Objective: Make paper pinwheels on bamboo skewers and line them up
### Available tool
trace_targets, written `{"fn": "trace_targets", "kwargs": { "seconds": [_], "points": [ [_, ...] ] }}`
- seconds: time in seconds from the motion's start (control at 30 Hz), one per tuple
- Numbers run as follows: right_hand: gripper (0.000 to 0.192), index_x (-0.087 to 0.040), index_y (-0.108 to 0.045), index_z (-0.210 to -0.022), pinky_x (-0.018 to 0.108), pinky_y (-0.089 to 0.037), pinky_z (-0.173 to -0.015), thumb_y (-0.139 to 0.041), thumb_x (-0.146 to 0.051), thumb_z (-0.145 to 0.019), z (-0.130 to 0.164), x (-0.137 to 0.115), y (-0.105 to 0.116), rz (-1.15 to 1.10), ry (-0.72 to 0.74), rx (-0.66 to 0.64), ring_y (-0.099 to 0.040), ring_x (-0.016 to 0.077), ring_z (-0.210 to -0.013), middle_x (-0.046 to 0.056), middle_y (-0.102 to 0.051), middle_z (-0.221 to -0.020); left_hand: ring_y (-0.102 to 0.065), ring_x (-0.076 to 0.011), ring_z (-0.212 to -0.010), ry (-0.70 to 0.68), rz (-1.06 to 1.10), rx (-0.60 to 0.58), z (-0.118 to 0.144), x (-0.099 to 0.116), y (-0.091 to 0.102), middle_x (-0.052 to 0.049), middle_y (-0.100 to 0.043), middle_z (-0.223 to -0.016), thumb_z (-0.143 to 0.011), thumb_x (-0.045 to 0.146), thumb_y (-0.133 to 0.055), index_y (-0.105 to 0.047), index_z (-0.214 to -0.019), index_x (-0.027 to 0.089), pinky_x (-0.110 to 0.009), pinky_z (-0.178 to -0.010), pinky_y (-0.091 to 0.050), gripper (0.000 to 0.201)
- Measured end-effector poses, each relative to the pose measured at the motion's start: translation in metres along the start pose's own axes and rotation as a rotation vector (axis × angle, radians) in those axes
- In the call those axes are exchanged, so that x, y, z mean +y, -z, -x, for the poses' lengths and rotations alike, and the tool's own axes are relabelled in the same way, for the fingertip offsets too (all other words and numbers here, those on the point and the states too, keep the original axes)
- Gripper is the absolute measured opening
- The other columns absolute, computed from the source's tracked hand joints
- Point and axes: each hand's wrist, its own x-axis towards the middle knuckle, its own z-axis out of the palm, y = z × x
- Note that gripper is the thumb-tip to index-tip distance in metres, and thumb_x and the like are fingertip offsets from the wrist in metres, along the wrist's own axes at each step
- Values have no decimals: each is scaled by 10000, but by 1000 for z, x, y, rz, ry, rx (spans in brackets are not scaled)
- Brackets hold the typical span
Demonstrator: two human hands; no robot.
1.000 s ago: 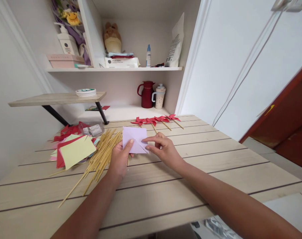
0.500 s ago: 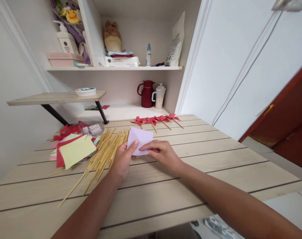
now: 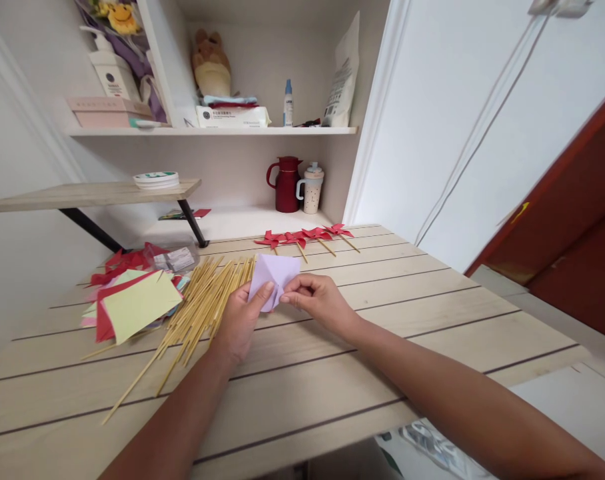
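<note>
Head view: a thin, matte sheet of lilac paper (image 3: 277,268), creased and with one part bent inward, is held up above the near-middle of the table. The left hand (image 3: 241,317) grips its left side, thumb lying on the face and the other fingers mostly hidden behind. The right hand (image 3: 317,299) has thumb and forefinger closed on the bent part at the paper's lower right, remaining fingers curled in. Table (image 3: 382,387): pale wood-grain planks, dark straight grooves between.

Left of the paper, a loose fan of slender, round, straw-coloured sticks (image 3: 195,313), some crossing. Further left, a pile of flat coloured paper (image 3: 140,305), smooth, pale green uppermost, a red sheet beneath; folded red paper pieces (image 3: 115,265) behind it. Next to these, a clear plastic box (image 3: 176,259) with a whitish label, print too small to read. At the far edge of the table, four red pinwheels (image 3: 295,240) lie in a row, sticks pointing nearer and right.

Beyond them stand a glossy dark-red jug (image 3: 287,187) and a speckled cream cup (image 3: 312,192) with a pale-blue handle. On the shelf above, a white pack (image 3: 232,117) bears a dark round logo, and a white pump bottle (image 3: 113,75), far left, a similar one; the lettering on both is illegible.
</note>
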Motion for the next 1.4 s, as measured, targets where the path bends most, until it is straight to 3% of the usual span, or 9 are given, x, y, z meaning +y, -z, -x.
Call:
{"fn": "trace_targets", "kwargs": {
  "seconds": [0.47,0.7,0.8,0.9,0.97,1.03,1.1,1.23,1.4],
  "points": [
    [289,-181,-628,-668,253,-250,-538,-751,-434,-733,-2,-4,4,46,-50,7,-328,100,-553,-61,-426,-558,-552,-105,-673,-12,-62,-27,1,1,0,0,-672,-755,-739,428,-777,-746,-916,176,-218,-647,-438,309],
    [288,-182,-640,-673,257,-261,-535,-755,-438,-738,-1,-4,1,62,-42,15,-339,101,-553,-58,-440,-561,-581,-122,-700,-19,-145,43,2,4,-3,-13,-701,-798,-698,435,-799,-746,-921,165,-241,-679,-458,355],
    [261,-198,-695,-789,262,-295,-541,-765,-446,-742,-3,-6,5,105,42,114,-347,111,-561,-60,-397,-584,-570,-123,-684,-44,-186,74,1,4,-2,-13,-690,-764,-711,445,-782,-747,-903,161,-242,-663,-452,344],
    [314,-235,-711,-985,295,-433,-657,-759,-452,-764,-6,-10,17,207,173,301,-489,152,-693,-5,-510,-770,-572,-132,-688,-50,-208,82,2,8,-1,-20,-686,-762,-709,441,-775,-749,-890,156,-247,-657,-454,339],
    [482,-284,-663,-1166,379,-480,-862,-778,-480,-741,-9,-14,26,281,243,326,-566,222,-983,66,-564,-1098,-578,-144,-687,-31,-246,70,4,12,-4,-23,-685,-756,-691,436,-778,-753,-889,155,-256,-650,-464,345],
    [704,-324,-567,-1321,466,-408,-1041,-819,-501,-687,-10,-15,33,321,277,269,-463,286,-1270,92,-466,-1371,-590,-158,-686,-14,-308,49,7,16,-8,-22,-682,-749,-680,422,-776,-758,-879,161,-266,-642,-475,329],
    [795,-334,-517,-1378,500,-337,-1118,-838,-491,-667,-11,-15,36,318,272,145,-381,298,-1374,87,-433,-1455,-608,-176,-709,-42,-386,20,9,19,-13,-23,-686,-762,-685,385,-759,-760,-849,175,-277,-655,-483,267],
    [478,-292,-699,-1143,466,-399,-1076,-842,-397,-699,-10,-11,33,287,248,-112,-546,262,-1223,67,-640,-1228,-630,-194,-778,-206,-536,-52,11,21,-16,-20,-693,-777,-724,309,-703,-754,-781,203,-289,-730,-484,131],
    [294,-207,-754,-910,389,-466,-973,-865,-336,-670,-10,-9,29,282,221,-110,-608,242,-1101,87,-678,-1115,-628,-183,-767,-257,-582,-64,6,14,-10,-21,-691,-796,-750,320,-694,-749,-795,200,-280,-724,-478,139]
  ]
}}
